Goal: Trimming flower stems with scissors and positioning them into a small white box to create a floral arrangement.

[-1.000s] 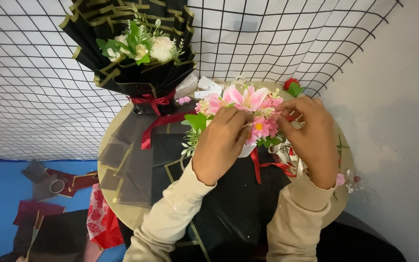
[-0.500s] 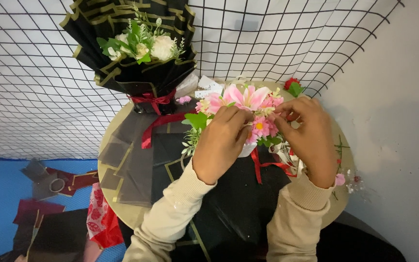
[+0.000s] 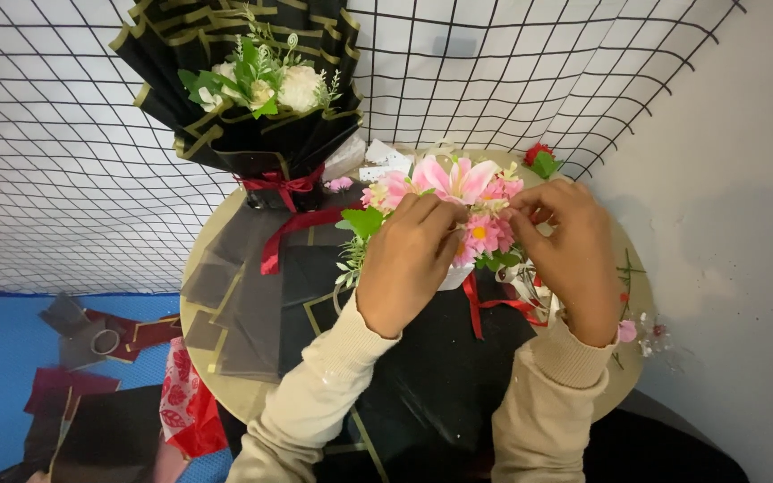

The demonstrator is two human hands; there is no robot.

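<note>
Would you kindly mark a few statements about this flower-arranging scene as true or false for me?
1. Both hands are at the pink flower arrangement. True: the left hand and the right hand both have their fingers in it.
2. The black-wrapped bouquet holds red roses. False: it holds white flowers with green leaves.
3. A red ribbon is tied around the black-wrapped bouquet. True.
4. The work surface is a square white table. False: it is a round table covered in part with dark wrapping sheets.
5. A wire grid stands behind the table. True.
</note>
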